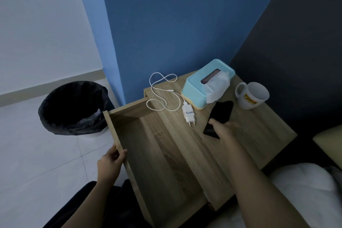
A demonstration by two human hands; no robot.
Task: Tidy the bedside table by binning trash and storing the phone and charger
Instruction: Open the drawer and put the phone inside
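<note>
phone point(220, 116) in right hand point(224, 128), left hand point(111, 159) on drawer point(118, 135)

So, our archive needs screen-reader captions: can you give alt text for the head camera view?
A person's right hand grips a black smartphone on a wooden bedside table, while the left hand holds the open wooden drawer. A white charger lies nearby.

A dim room showed a blue wall point(175, 24) meeting a white wall point(42, 29) at the left, a pale tiled floor point(37, 153) below, a dark headboard panel point(296, 61) at the right, and white bedding point(305, 190) beside the wood-grain counter point(259, 131).
</note>
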